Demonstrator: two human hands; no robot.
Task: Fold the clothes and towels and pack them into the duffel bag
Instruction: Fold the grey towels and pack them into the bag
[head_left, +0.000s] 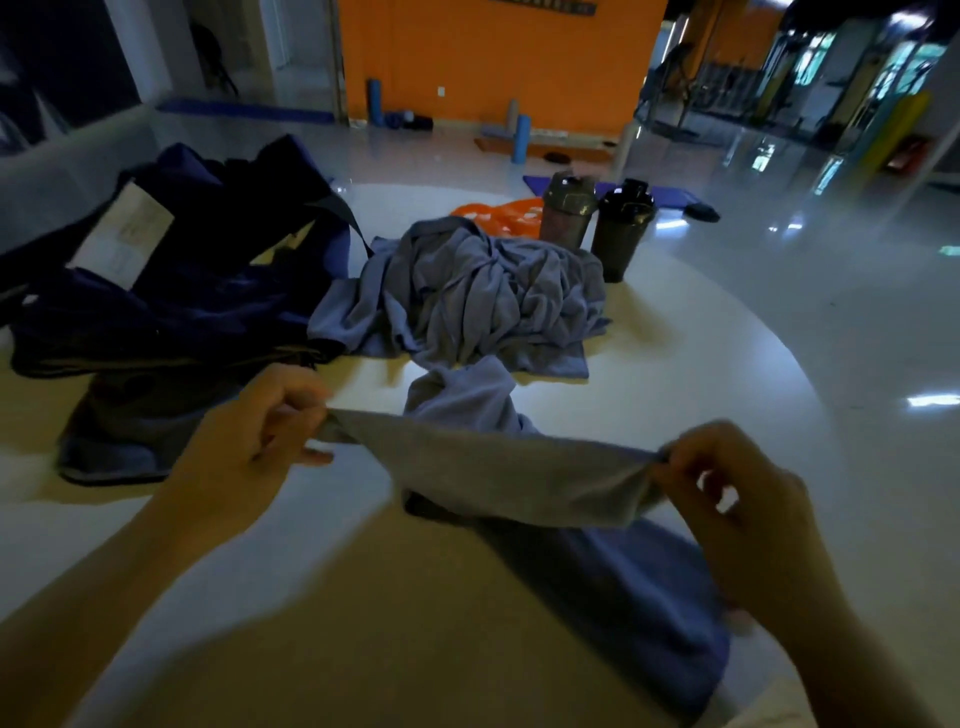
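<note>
Gym floor behind; on the pale desk (675, 332), left hand (260, 436) and right hand (727, 488) pinch the grey towel's (509, 467) corners, probably stretching its edge straight for folding.

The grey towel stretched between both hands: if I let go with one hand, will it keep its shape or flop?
Likely flop: the grey towel sags between the left hand and right hand, and its far end trails limp on the table. It looks light, since fingertip pinches hold it up. Probably not slippery; the crumpled pile of similar cloth keeps its folds.
</note>
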